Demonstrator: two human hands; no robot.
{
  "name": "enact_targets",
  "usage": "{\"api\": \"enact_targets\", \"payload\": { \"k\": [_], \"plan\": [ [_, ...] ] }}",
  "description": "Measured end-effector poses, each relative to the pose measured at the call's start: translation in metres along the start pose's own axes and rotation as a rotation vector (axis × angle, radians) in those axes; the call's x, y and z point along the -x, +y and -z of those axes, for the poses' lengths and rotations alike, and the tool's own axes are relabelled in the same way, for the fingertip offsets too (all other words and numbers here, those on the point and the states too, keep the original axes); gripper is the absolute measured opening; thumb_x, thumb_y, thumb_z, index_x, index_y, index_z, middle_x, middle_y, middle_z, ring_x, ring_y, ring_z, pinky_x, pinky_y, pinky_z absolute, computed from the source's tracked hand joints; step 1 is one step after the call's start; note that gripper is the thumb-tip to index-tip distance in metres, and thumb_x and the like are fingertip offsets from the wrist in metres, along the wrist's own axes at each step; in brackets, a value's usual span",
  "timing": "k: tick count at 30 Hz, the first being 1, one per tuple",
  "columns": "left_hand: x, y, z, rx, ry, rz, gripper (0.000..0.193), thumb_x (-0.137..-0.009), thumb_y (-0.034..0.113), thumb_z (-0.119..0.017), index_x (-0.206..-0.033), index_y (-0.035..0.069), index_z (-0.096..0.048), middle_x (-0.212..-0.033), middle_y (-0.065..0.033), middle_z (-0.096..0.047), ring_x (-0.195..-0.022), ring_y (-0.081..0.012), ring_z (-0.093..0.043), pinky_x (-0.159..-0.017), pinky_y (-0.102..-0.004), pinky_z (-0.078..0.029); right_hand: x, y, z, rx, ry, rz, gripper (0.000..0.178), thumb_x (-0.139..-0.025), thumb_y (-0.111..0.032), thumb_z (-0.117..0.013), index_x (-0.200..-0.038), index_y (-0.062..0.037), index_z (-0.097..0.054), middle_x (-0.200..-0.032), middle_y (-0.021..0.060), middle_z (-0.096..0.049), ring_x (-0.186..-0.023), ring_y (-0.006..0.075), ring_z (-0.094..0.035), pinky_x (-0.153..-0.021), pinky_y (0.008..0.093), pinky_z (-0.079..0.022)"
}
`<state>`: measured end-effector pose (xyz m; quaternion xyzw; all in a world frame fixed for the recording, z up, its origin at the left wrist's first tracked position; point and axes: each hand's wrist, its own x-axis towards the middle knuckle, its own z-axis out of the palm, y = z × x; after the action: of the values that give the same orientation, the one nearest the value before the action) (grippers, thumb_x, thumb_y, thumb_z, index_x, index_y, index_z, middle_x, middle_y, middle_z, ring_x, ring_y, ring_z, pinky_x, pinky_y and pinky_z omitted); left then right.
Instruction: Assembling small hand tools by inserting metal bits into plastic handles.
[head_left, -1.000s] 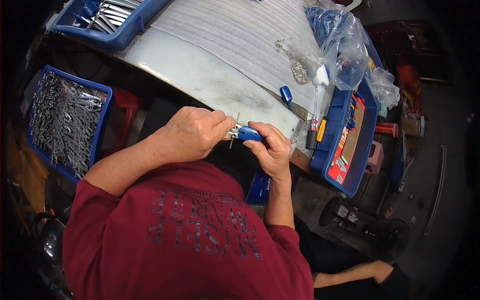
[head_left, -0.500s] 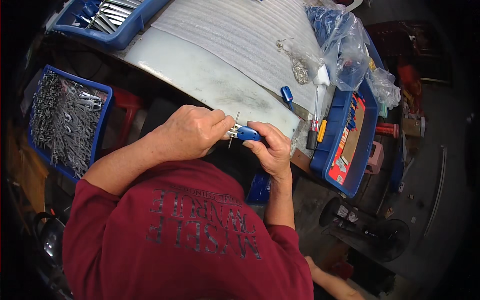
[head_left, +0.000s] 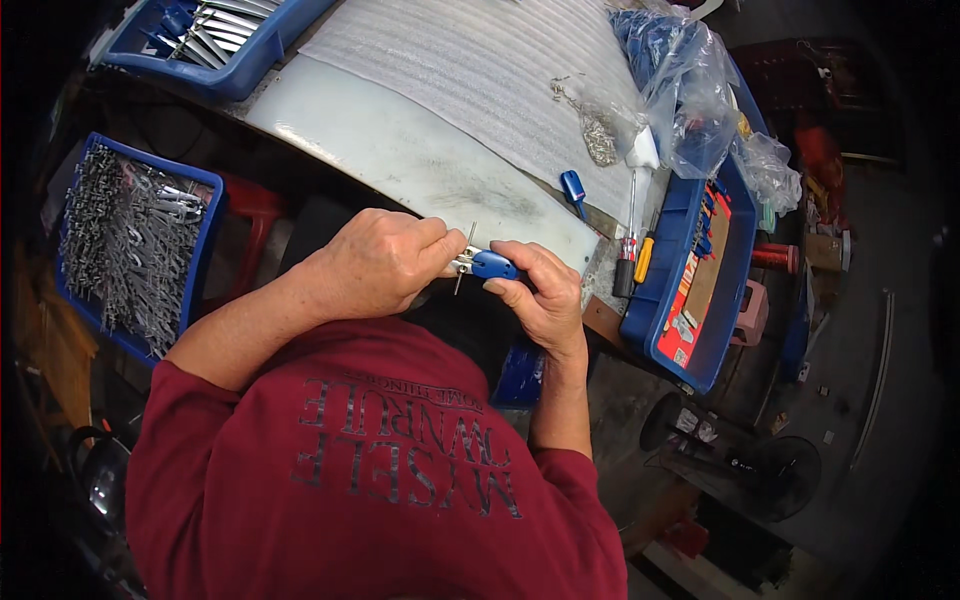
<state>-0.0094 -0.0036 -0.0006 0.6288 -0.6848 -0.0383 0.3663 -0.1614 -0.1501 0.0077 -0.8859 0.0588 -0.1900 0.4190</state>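
Note:
Near the front edge of the work surface, both hands hold one small part: a blue plastic piece joined to a silver metal fitting. A thin metal rod crosses the fitting. My left hand is closed, its thumb and forefinger pinching the metal end, which the fingers partly hide. My right hand grips the blue end between thumb and fingers. Beyond them a similar blue piece lies on the surface.
A screwdriver and a yellow-handled tool lie beside a blue tray. Plastic bags are heaped at far right. Blue bins of metal parts and blades stand left. Foam sheet covers the table.
Another person's arm at the lower right has left the view. My hands keep the same grip on the part, with barely any shift.

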Motion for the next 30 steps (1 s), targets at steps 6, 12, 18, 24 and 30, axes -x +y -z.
{"api": "enact_targets", "payload": {
  "k": [6, 12, 18, 24, 30],
  "plan": [
    [0.0004, 0.0016, -0.0013, -0.004, 0.021, 0.007, 0.027, -0.066, 0.011, -0.063, -0.087, 0.002, -0.05, -0.061, -0.0078, -0.043, -0.053, -0.0236, -0.05, -0.046, -0.0338, -0.039, -0.0011, -0.0017, -0.0006, 0.031, 0.012, 0.003, 0.028, -0.07, -0.013, -0.068, -0.092, 0.0007, -0.058, -0.065, 0.0095, -0.053, -0.056, 0.0194, -0.05, -0.05, 0.0282, -0.04],
    [0.0002, 0.0032, -0.003, -0.021, 0.026, 0.032, 0.022, -0.068, 0.011, -0.062, -0.084, 0.002, -0.049, -0.061, -0.0077, -0.043, -0.053, -0.0236, -0.05, -0.045, -0.0336, -0.038, -0.0007, 0.0, -0.002, 0.036, 0.033, -0.014, 0.027, -0.071, -0.014, -0.067, -0.092, 0.0005, -0.058, -0.066, 0.0101, -0.053, -0.056, 0.02, -0.05, -0.05, 0.0281, -0.04],
    [0.0006, 0.0029, -0.0035, -0.021, 0.018, 0.047, 0.022, -0.069, 0.011, -0.061, -0.085, 0.002, -0.049, -0.061, -0.0082, -0.044, -0.053, -0.024, -0.05, -0.045, -0.0338, -0.039, 0.0029, 0.0009, -0.002, 0.044, 0.001, -0.118, 0.032, -0.069, -0.016, -0.07, -0.093, 0.0019, -0.059, -0.08, 0.0095, -0.06, -0.068, 0.0161, -0.056, -0.06, 0.0244, -0.044],
    [0.0006, 0.002, -0.0051, -0.024, 0.019, 0.047, 0.022, -0.068, 0.011, -0.062, -0.084, 0.002, -0.049, -0.061, -0.0084, -0.043, -0.053, -0.0242, -0.05, -0.045, -0.0339, -0.039, 0.0036, 0.0022, -0.0049, 0.029, 0.026, -0.113, 0.032, -0.069, -0.016, -0.069, -0.093, 0.0016, -0.059, -0.08, 0.0099, -0.06, -0.069, 0.0166, -0.057, -0.06, 0.025, -0.044],
    [0.0008, -0.0001, -0.0044, -0.022, 0.003, 0.034, 0.023, -0.068, 0.011, -0.062, -0.085, 0.002, -0.049, -0.061, -0.0084, -0.043, -0.052, -0.0239, -0.05, -0.045, -0.0334, -0.039, 0.0031, 0.0005, -0.0042, 0.037, 0.003, -0.127, 0.032, -0.069, -0.015, -0.069, -0.094, 0.0012, -0.059, -0.081, 0.01, -0.06, -0.069, 0.0177, -0.057, -0.061, 0.0258, -0.044]
  ]
}}
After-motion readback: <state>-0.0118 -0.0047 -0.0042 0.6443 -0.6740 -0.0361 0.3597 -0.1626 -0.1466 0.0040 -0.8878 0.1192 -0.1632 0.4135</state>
